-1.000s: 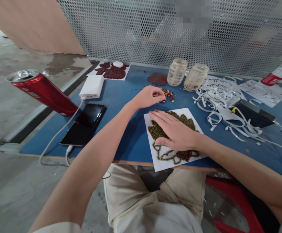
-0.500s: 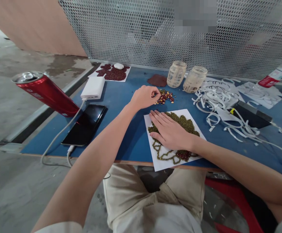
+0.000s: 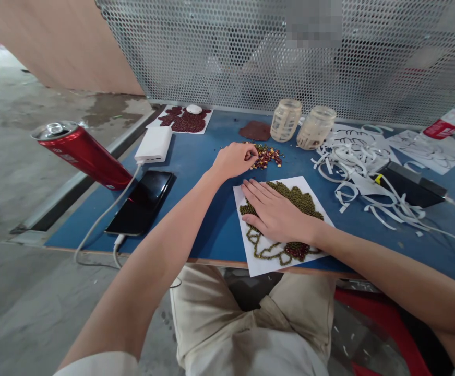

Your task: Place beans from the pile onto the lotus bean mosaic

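At the left edge of a loose pile of mixed beans and kernels [image 3: 268,156], my left hand [image 3: 235,159] is closed, thumb and fingertips pressed together. Whatever lies between those fingertips is too small or hidden to make out. My right hand [image 3: 272,211] lies flat, fingers stretched out, over a white sheet [image 3: 247,201] near the table's front edge. Green beans [image 3: 300,198] stuck on that sheet form a leafy shape with outlined parts below. Dark red beans [image 3: 297,250] fill one small patch by my right wrist. Part of the bean picture is hidden under my palm.
Two glass jars [image 3: 286,120] stand behind the pile beside a brown flat patch [image 3: 254,130]. Paper strips [image 3: 352,162] and a black box [image 3: 409,185] lie right. Leftward are a phone [image 3: 141,202], a white power bank [image 3: 154,144] and a red can [image 3: 84,156].
My left hand has shifted very slightly down by the bean pile, still pinched. My right hand stays flat on the sheet. The view has turned slightly.
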A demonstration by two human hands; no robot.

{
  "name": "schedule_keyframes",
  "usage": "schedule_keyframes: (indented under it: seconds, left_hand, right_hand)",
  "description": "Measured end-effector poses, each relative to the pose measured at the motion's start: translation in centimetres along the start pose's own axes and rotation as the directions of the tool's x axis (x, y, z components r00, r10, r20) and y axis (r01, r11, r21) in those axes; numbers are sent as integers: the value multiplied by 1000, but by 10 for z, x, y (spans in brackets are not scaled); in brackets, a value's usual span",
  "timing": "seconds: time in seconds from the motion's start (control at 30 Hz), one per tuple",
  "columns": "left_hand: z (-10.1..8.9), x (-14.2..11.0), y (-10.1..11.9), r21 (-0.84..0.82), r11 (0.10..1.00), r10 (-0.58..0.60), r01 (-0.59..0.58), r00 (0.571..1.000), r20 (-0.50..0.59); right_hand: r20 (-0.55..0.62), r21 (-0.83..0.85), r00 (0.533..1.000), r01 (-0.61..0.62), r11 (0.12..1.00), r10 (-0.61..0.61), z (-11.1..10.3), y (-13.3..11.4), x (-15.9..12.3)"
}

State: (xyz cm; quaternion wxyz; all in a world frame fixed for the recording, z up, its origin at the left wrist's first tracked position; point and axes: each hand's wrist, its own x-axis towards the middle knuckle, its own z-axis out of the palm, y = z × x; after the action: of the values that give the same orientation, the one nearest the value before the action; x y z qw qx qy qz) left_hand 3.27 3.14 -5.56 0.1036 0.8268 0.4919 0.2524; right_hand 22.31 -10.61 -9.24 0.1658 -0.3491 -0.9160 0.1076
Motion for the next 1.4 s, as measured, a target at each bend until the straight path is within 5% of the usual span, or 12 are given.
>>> schedule_keyframes:
  seconds: [0.2, 0.37, 0.5, 0.7, 0.8, 1.1, 1.27, 1.4]
  left_hand:
    - [-1, 2, -5, 38, 998, 48, -50, 998, 47]
    - [-9, 1, -2, 78, 994, -74, 77, 997, -36]
    - [-13, 0, -12, 112, 983, -135, 149, 983, -120]
    - [-4, 6, -30, 147, 989, -43, 32, 996, 73]
    - [1, 9, -28, 144, 985, 68, -91, 985, 157]
    - [-7, 6, -17, 284, 959, -6, 15, 999, -32]
    - [-1, 8, -23, 238, 967, 71, -86, 995, 74]
    - [7, 10, -15, 194, 978, 22, -76, 964, 266]
  right_hand:
    - [109, 220, 993, -57, 974, 33, -17, 3, 3]
    - [-61, 665, 958, -170, 728, 280, -37, 10, 8]
    - [-317, 756, 828, -74, 650, 462, -46, 28, 15]
    - [-596, 715, 569, 55, 697, 567, -65, 73, 22]
    - [-631, 707, 500, 57, 705, 593, -69, 95, 23]
    - [-627, 681, 548, 41, 731, 553, -59, 111, 24]
    - [-664, 693, 515, 150, 705, 542, -57, 114, 26]
    - [-683, 696, 470, 188, 693, 559, -57, 122, 27]
